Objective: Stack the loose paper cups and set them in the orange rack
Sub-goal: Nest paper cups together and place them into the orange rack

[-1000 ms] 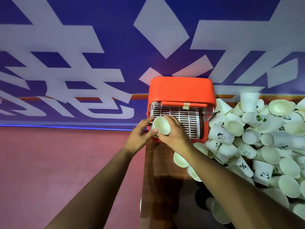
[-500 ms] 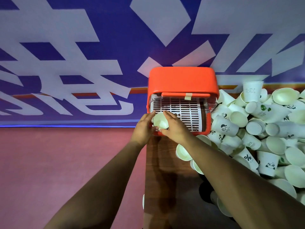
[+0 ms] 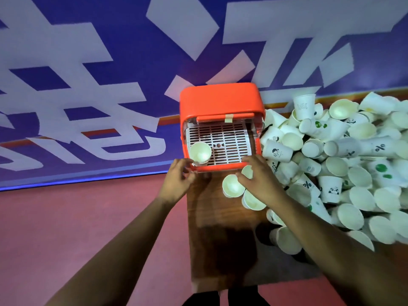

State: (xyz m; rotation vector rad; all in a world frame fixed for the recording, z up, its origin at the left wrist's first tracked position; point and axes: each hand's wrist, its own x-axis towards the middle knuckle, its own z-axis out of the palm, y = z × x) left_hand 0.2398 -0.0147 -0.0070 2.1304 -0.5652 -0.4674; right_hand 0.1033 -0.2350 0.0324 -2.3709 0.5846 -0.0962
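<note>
Orange rack (image 3: 220, 100) sits at far end of the wooden counter (image 3: 212, 235), approx 12 o'clock from the hands, open front facing the camera w/ a white slotted grid (image 3: 223, 146) as its floor. One paper cup (image 3: 200, 153) (poss. a short stack, can't tell how many) stands mouth-up in the rack's near-left corner, on the grid, at approx 7 o'clock of the rack interior.

Left hand (image 3: 178, 180) is just in front of the rack's near-left edge, at 6 o'clock from that cup; fingers loosely curled, holding nothing, fingertips close to the cup base but whether they touch it isn't clear.

Right hand (image 3: 258, 177) is down on the counter just in front of the rack's near-right edge, fingers spread over a loose cup (image 3: 231, 186) lying mouth toward camera; looks like it's closing on the rim, but a firm grip can't be confirmed. Another cup (image 3: 252, 200) lies right beside it at 5 o'clock, partly under the wrist.

Big heap of loose cups (image 3: 344, 164) fills the counter at 3 o'clock of the rack, many w/ panda, % or green-dot prints, lying every which way. Behind all: blue wall banner (image 3: 88, 62) w/ white shapes; red floor (image 3: 77, 217) at 9 o'clock of the counter.
</note>
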